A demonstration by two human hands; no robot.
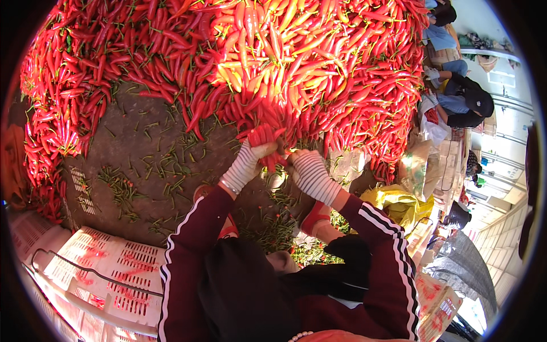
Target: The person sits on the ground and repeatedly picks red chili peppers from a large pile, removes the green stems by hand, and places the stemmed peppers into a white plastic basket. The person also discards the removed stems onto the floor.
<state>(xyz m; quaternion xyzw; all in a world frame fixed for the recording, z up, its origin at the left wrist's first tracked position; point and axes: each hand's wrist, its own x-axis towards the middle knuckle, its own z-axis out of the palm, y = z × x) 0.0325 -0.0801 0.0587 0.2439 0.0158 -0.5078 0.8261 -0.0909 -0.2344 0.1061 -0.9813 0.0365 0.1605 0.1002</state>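
Observation:
My left hand (255, 154), in a white glove with dark stripes, is closed around a few red chili peppers (272, 163). Close beside it on the right is my right hand (305, 166) in a matching striped glove. Its fingers are bent in toward the held peppers and a pale green stem; whether they grip anything is hidden. Both hands are just in front of a large heap of red chili peppers (265, 55), sunlit at its middle. Loose green stems (171, 158) lie scattered over the dark ground (141, 111) below and left of my hands.
Pale plastic crates (141, 260) stained red stand at lower left, with a wire handle. Another crate (436, 303) sits at lower right. A yellow sack (395, 201) lies right of my arm. Several people, one in a dark cap (479, 102), sit along the right side.

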